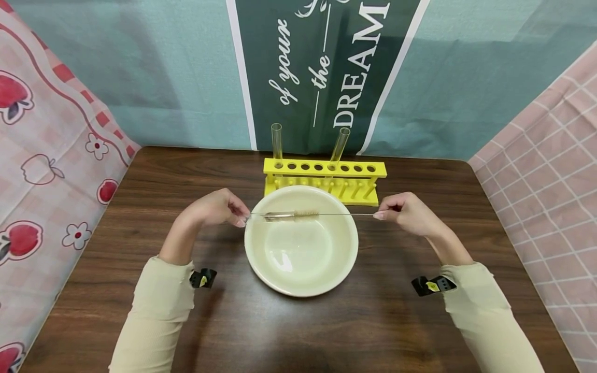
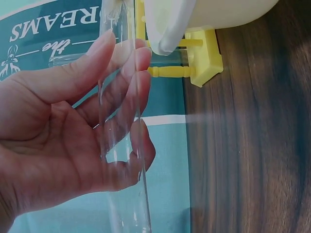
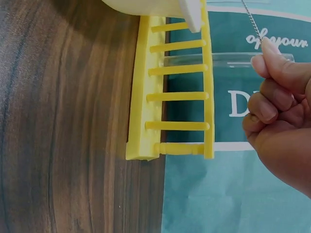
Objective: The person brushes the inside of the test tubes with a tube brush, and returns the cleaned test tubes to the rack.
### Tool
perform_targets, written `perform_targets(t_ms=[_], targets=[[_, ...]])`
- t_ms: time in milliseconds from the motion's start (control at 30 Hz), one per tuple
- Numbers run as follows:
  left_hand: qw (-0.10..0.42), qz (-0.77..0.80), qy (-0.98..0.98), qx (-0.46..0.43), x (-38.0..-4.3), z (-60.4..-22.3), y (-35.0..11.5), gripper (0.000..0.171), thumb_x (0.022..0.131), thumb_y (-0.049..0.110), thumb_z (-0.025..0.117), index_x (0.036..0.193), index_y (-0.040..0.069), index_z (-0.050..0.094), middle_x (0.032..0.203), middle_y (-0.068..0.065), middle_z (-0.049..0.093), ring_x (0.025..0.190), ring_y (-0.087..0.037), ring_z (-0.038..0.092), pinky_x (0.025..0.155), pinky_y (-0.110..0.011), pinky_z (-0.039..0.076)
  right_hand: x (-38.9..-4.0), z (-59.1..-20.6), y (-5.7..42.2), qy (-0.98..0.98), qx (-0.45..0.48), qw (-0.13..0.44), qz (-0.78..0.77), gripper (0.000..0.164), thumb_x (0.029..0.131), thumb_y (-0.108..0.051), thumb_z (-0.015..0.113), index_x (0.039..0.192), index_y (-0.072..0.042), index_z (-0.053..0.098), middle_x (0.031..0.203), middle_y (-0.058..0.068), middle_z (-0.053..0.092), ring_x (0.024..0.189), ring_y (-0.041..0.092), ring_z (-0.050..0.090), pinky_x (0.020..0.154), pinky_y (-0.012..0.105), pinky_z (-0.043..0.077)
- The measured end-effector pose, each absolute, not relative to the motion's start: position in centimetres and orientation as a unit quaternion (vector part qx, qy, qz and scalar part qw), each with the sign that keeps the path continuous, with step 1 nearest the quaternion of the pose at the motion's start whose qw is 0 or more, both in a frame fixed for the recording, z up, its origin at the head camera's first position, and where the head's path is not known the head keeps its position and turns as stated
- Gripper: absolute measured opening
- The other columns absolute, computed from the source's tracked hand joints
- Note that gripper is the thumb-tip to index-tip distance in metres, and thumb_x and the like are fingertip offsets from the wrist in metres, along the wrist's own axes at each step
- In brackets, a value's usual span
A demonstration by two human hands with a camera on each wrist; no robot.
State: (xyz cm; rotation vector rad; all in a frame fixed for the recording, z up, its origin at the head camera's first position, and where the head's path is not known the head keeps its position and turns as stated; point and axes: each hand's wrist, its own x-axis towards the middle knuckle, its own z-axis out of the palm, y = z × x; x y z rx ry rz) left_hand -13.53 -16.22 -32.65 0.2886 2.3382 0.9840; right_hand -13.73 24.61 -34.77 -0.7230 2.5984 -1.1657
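Note:
My left hand (image 1: 215, 208) grips a clear glass test tube (image 1: 279, 216) that lies level over the far part of a cream basin (image 1: 300, 259). In the left wrist view the thumb and fingers curl about the tube (image 2: 138, 194). My right hand (image 1: 410, 213) pinches the thin twisted wire handle (image 3: 250, 18) of a test tube brush (image 1: 308, 214) between thumb and forefinger, its other fingers curled. The brush's tan bristles are partly inside the tube's mouth and partly outside it, above the basin.
Behind the basin stands a yellow test tube rack (image 1: 359, 170). One test tube (image 1: 277, 142) stands in its left end, and another tube (image 1: 340, 146) leans near its middle. All rest on a dark wooden table (image 1: 298, 336), with a teal cloth (image 1: 196, 77) behind.

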Motion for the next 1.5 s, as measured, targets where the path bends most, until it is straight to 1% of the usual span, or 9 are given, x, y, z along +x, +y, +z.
perform_targets(t_ms=[267, 467, 633, 767, 933, 1133, 1233, 1500], targets=[[0.292, 0.376, 0.871, 0.119, -13.9, -32.7, -15.7, 0.021, 0.077, 0.000, 0.070, 0.097, -0.006, 0.068, 0.082, -0.006, 0.063, 0.077, -0.017, 0.052, 0.070, -0.029, 0.045, -13.8, -35.0, 23.0, 0.889, -0.259, 0.081, -0.369, 0.019, 0.079, -0.004, 0.069, 0.064, -0.012, 0.061, 0.057, -0.005, 0.047, 0.050, 0.009, 0.038, 0.047, 0.024, 0.034], [0.291, 0.367, 0.875, 0.120, -14.1, -32.9, -14.9, 0.023, 0.076, -0.003, 0.069, 0.099, -0.005, 0.068, 0.087, -0.009, 0.063, 0.077, -0.019, 0.051, 0.069, -0.029, 0.045, -14.1, -35.1, 21.7, 0.887, -0.269, 0.094, -0.365, 0.019, 0.080, -0.005, 0.069, 0.064, -0.012, 0.062, 0.056, -0.004, 0.046, 0.050, 0.011, 0.038, 0.049, 0.025, 0.034], [0.290, 0.364, 0.876, 0.127, -14.1, -32.8, -13.9, 0.023, 0.077, -0.004, 0.067, 0.100, -0.004, 0.068, 0.089, -0.009, 0.064, 0.079, -0.019, 0.052, 0.071, -0.029, 0.045, -14.3, -35.2, 20.3, 0.874, -0.291, 0.104, -0.374, 0.017, 0.080, -0.002, 0.067, 0.065, -0.009, 0.064, 0.058, -0.005, 0.051, 0.051, 0.011, 0.040, 0.049, 0.025, 0.035], [0.291, 0.358, 0.877, 0.133, -14.2, -32.3, -12.8, 0.022, 0.077, -0.003, 0.067, 0.099, -0.002, 0.069, 0.088, -0.007, 0.064, 0.081, -0.018, 0.053, 0.072, -0.029, 0.045, -14.4, -35.0, 18.9, 0.865, -0.310, 0.106, -0.380, 0.014, 0.081, 0.000, 0.066, 0.068, -0.005, 0.064, 0.060, -0.001, 0.053, 0.052, 0.012, 0.040, 0.049, 0.025, 0.035], [0.287, 0.358, 0.875, 0.151, -14.1, -31.9, -11.5, 0.020, 0.077, -0.003, 0.068, 0.097, -0.001, 0.070, 0.085, -0.006, 0.066, 0.080, -0.017, 0.055, 0.072, -0.028, 0.046, -14.3, -34.6, 17.5, 0.861, -0.319, 0.107, -0.381, 0.016, 0.082, 0.001, 0.064, 0.067, -0.004, 0.063, 0.061, 0.007, 0.055, 0.053, 0.013, 0.040, 0.049, 0.025, 0.035], [0.287, 0.360, 0.875, 0.148, -14.0, -31.9, -11.1, 0.021, 0.077, -0.004, 0.067, 0.097, -0.002, 0.070, 0.084, -0.006, 0.065, 0.078, -0.016, 0.054, 0.070, -0.027, 0.046, -14.1, -34.3, 17.0, 0.864, -0.313, 0.105, -0.380, 0.017, 0.082, 0.001, 0.064, 0.066, -0.004, 0.062, 0.059, 0.007, 0.054, 0.053, 0.012, 0.040, 0.048, 0.025, 0.035], [0.290, 0.362, 0.873, 0.149, -13.9, -31.9, -11.1, 0.020, 0.077, -0.004, 0.067, 0.097, -0.002, 0.069, 0.084, -0.006, 0.066, 0.078, -0.016, 0.054, 0.071, -0.028, 0.045, -14.1, -34.4, 16.9, 0.862, -0.303, 0.116, -0.389, 0.016, 0.082, 0.001, 0.063, 0.066, -0.002, 0.062, 0.058, 0.007, 0.053, 0.053, 0.013, 0.039, 0.048, 0.025, 0.034], [0.275, 0.364, 0.877, 0.149, -13.9, -31.9, -10.8, 0.018, 0.076, -0.004, 0.068, 0.094, -0.001, 0.070, 0.081, -0.005, 0.064, 0.076, -0.016, 0.053, 0.071, -0.028, 0.044, -14.0, -34.4, 17.1, 0.855, -0.231, 0.166, -0.433, 0.020, 0.084, -0.001, 0.061, 0.065, 0.003, 0.060, 0.053, -0.001, 0.038, 0.050, 0.014, 0.033, 0.046, 0.025, 0.029]])
